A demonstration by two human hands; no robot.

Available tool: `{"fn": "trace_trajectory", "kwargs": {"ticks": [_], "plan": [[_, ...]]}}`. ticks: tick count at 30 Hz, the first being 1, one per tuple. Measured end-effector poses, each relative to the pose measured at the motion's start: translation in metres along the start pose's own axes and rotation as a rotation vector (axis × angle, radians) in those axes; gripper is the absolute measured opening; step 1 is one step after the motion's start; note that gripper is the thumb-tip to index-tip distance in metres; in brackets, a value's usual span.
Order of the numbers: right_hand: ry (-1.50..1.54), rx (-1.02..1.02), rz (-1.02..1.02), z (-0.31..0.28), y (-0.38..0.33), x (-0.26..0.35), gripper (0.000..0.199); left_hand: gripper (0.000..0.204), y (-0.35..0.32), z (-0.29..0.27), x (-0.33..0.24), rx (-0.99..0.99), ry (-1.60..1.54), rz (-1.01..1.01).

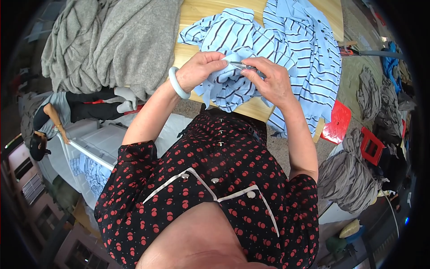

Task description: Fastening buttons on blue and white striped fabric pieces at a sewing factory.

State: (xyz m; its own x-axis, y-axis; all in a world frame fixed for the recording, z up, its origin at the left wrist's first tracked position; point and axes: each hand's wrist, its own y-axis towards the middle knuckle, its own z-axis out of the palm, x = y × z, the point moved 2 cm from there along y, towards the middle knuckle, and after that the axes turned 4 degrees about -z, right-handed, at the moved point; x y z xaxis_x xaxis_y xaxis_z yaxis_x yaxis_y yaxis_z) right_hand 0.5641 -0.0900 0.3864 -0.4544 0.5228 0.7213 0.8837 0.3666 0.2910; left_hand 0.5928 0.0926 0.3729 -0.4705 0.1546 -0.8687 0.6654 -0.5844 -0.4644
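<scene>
A light blue shirt with dark stripes lies bunched on the wooden table in front of me. My left hand, with a pale bangle on its wrist, is closed and pinches a fold of the shirt between thumb and fingers. In my right hand I hold small metal thread snips, their tips pointing left at the pinched fold, close to my left thumb. Whether the blades touch the cloth, I cannot tell. Another blue striped garment spreads to the right and hangs over the table edge.
A grey knit heap covers the left of the wooden table. At the right edge hangs a shiny red sheet, near a red stool and grey cloth. Another person is at a white bin on the left.
</scene>
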Motion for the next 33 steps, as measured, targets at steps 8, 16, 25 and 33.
{"fn": "trace_trajectory", "kwargs": {"ticks": [8, 16, 25, 33], "plan": [[0.759, -0.238, 0.442, 0.038, 0.001, -0.008, 0.030, 0.016, 0.011, 0.005, 0.006, -0.013, 0.079, 0.024], [1.060, -0.372, 0.666, 0.033, 0.016, -0.010, 0.024, 0.017, 0.010, 0.010, 0.046, -0.326, 0.139, 0.259], [0.981, -0.424, 0.591, 0.027, 0.025, -0.027, 0.024, 0.016, 0.003, 0.004, 0.036, -0.227, -0.069, 0.155], [0.098, -0.329, 0.176, 0.013, 0.012, -0.006, 0.027, 0.017, 0.003, 0.003, 0.013, -0.359, -0.166, 0.187]]}}
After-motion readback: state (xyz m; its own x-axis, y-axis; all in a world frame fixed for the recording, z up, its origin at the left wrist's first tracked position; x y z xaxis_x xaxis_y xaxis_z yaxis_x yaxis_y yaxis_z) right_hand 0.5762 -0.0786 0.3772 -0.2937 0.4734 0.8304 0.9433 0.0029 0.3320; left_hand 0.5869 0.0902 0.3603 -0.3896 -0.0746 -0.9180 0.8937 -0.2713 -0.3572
